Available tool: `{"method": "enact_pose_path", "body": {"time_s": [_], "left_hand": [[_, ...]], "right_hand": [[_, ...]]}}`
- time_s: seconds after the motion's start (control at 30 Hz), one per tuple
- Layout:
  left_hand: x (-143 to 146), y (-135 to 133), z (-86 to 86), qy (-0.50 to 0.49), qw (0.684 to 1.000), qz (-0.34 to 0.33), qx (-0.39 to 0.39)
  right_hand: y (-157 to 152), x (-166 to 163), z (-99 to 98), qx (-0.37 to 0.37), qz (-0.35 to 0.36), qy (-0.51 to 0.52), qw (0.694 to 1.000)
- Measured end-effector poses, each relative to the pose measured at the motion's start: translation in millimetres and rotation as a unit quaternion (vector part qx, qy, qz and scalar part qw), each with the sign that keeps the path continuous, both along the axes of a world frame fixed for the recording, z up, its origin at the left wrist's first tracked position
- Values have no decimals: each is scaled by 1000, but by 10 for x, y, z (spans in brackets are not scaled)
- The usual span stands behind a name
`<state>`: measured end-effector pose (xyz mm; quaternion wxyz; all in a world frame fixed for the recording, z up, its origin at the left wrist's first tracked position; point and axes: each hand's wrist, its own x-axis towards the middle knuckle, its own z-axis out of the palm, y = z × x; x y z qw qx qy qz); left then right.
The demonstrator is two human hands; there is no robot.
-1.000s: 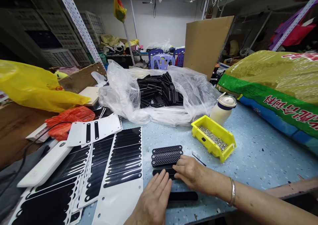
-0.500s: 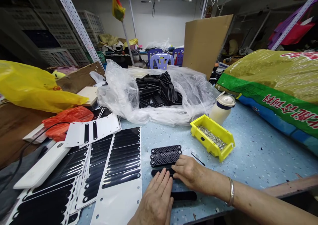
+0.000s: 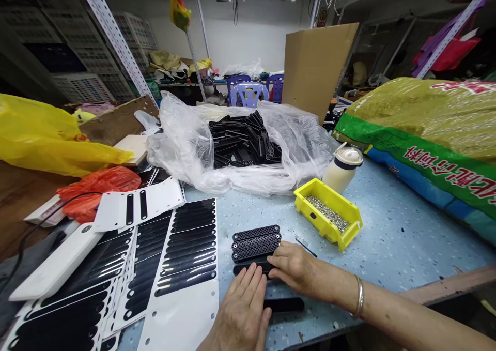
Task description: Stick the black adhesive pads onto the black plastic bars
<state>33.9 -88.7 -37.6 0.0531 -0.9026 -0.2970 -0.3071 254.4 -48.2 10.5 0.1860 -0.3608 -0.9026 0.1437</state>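
"On the near part of the speckled blue tabletop [image 3: 387, 232], what have the hands actually got?"

"A slim black strip [image 3: 237, 270] with a rounded end. The left hand [image 3: 240, 309] is pretty much flat, fingers straight and side by side, tips resting over the strip, not gripping it. The right hand [image 3: 296, 271] is half curled with its fingertips at the strip's other end. Can't tell if it's pinching or just touching, they hide that bit."

"And the textured stuff right behind it?"

"Black bars [image 3: 256, 243] lying lengthwise together, criss-cross pattern, rounded ends with shiny little dots. There's another smooth black strip [image 3: 289, 305] nearer the table edge, by the left thumb."

"What's around them?"

"Glossy black strips in rows on a white sheet [image 3: 180, 322] off to the left. Yellow plastic bin [image 3: 314, 220] on the right, full of tiny silvery metal bits [image 3: 328, 214]. Behind it all, a crinkly see-through bag [image 3: 251, 179] heaped with black pieces [image 3: 246, 141]."
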Motion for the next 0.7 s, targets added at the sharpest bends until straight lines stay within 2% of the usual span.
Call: {"method": "enact_pose_path", "body": {"time_s": [0.23, 0.53, 0.7], "left_hand": [[2, 17, 25, 13, 1000, -3, 2], [3, 25, 37, 17, 1000, -5, 12], [2, 21, 83, 18, 1000, -4, 8]], "right_hand": [[-14, 66, -62, 26, -8, 21, 999], [-38, 87, 31, -3, -25, 12, 1000], [-32, 62, -3, 4, -20, 23, 1000]]}}
